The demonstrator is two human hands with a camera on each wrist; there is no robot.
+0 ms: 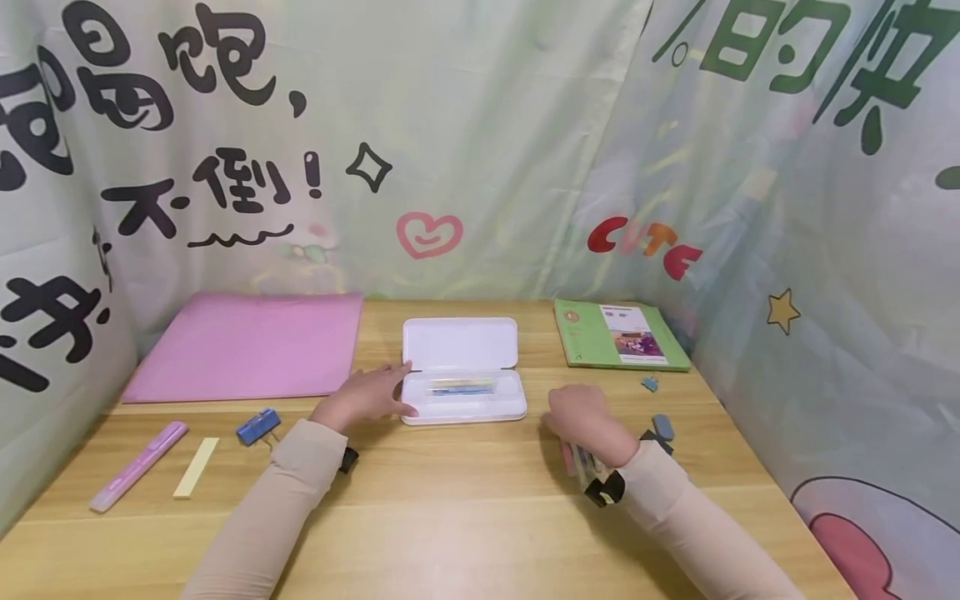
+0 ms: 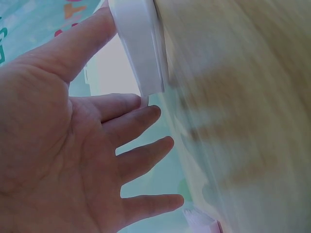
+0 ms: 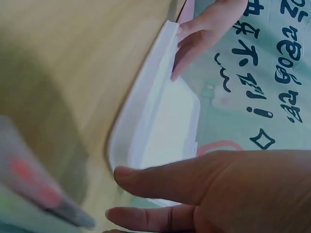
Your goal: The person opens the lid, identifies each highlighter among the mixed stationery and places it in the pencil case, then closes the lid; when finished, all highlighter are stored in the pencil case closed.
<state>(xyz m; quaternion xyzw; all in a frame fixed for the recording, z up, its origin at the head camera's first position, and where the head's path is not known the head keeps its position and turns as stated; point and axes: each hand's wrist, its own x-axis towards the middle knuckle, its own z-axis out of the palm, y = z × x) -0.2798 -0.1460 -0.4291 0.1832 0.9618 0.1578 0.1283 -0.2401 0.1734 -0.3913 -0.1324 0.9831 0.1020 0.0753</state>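
Left hand [image 1: 367,397] spread, touching open rectangular white plastic case [image 1: 465,408], right hand [image 1: 588,421], visible digits parted, near slim pinkish items [image 1: 582,468], perhaps pens

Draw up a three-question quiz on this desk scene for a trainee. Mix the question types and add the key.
1. True or false: the lid of the white case stands open.

2. Multiple choice: what does the left hand touch?
A) the green book
B) the white case
C) the small blue-grey block

3. Fill in the blank: in the head view, the pale yellow strip lies between the slim pink object and the ____.

Key:
1. True.
2. B; its thumb and a finger are at the left side of the case.
3. Blue binder clip.
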